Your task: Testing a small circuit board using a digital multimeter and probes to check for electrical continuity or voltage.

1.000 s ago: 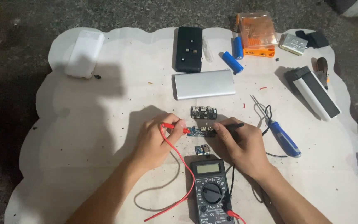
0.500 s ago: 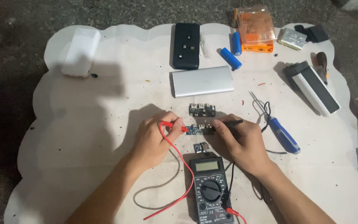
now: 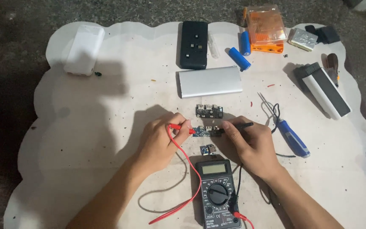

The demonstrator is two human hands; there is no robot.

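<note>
My left hand point(image 3: 162, 138) holds a red test probe point(image 3: 180, 127) with its tip on the left end of a small blue circuit board point(image 3: 205, 132). From the other side, my right hand point(image 3: 253, 144) holds a black test probe point(image 3: 239, 125) against the board's right end. Red and black leads run down to a black multimeter point(image 3: 217, 194) lying just below my hands. A second small blue board point(image 3: 209, 149) lies between the hands and the meter. A dark board with ports point(image 3: 209, 111) sits just above.
On the white mat point(image 3: 85, 140): a silver power bank case point(image 3: 209, 81), a black case point(image 3: 193, 44), a white case point(image 3: 84, 49), blue cylindrical cells point(image 3: 239, 58), an orange box point(image 3: 265, 27), a black-and-white case point(image 3: 325, 90), a blue-handled tool point(image 3: 292, 138). Dark floor surrounds the mat.
Both hands stay with the probes on the small blue board; no clear movement apart from a slight shift of the view.
</note>
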